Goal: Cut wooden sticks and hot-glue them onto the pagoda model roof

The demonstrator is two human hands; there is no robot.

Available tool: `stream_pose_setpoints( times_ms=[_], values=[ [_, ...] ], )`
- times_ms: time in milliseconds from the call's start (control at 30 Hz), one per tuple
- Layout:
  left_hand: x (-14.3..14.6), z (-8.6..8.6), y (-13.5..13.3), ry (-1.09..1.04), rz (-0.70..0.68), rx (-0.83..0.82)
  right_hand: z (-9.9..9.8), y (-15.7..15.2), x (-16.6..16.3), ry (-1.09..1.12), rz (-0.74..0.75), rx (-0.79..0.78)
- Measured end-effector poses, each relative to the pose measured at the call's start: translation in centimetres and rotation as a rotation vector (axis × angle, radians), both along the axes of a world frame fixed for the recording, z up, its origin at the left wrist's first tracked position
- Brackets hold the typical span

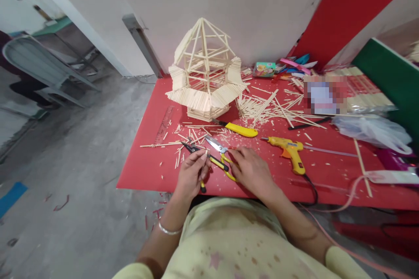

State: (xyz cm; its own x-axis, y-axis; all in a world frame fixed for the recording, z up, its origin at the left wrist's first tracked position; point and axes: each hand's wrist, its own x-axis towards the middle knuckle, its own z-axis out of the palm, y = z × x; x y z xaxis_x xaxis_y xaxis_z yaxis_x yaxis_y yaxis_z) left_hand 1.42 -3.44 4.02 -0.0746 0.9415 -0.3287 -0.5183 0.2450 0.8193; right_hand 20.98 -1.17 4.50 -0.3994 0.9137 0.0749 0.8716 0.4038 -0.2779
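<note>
My left hand point(193, 171) has its thumb and fingers pinched on a short piece of wooden stick point(206, 152). Right by it lie pliers point(218, 163) with black and yellow handles, partly covered by that hand. My right hand point(252, 171) lies low over the table, its fingers curled at the yellow handles of the scissors point(214, 144); the blades point away to the left. Beyond both hands stands a lantern-like frame of wooden sticks point(206, 83), its lower panels covered with sticks set side by side. A yellow utility knife point(241, 130) lies before it.
On the red table point(140, 170) are a yellow glue gun point(288, 148) with a cord, a clear ruler point(164, 124), a pile of loose sticks point(258, 107) and a plastic bag point(373, 130). Packs of sticks point(366, 91) sit at the right. A chair point(49, 65) stands far left, with a person on it.
</note>
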Motion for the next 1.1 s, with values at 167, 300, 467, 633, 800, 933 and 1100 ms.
stream_pose_setpoints(
  times_ms=[167,300,467,633,800,933,1100],
  values=[
    [-0.1,-0.1,-0.1,0.0,-0.001,0.004,0.3,-0.5,-1.0,0.137,0.044,0.019],
    [-0.1,-0.2,-0.2,0.006,0.01,0.01,0.1,-0.7,-1.7,0.187,0.065,-0.003],
    [-0.4,-0.5,-0.2,0.008,0.016,0.018,-0.4,-0.9,-2.1,0.179,0.078,-0.037],
    [-0.7,-0.8,-0.2,0.009,0.014,0.026,-1.1,-0.8,-2.5,0.118,0.085,-0.049],
    [-0.9,-1.1,-0.1,0.002,0.012,0.028,-1.3,-0.9,-3.0,0.065,0.113,-0.04],
    [-1.0,-1.2,-0.1,-0.002,0.018,0.017,-1.4,-0.8,-3.1,0.067,0.123,-0.038],
    [-1.2,-1.3,0.0,-0.016,0.027,-0.005,-1.5,-0.6,-2.9,0.114,0.129,-0.053]
  ],
)
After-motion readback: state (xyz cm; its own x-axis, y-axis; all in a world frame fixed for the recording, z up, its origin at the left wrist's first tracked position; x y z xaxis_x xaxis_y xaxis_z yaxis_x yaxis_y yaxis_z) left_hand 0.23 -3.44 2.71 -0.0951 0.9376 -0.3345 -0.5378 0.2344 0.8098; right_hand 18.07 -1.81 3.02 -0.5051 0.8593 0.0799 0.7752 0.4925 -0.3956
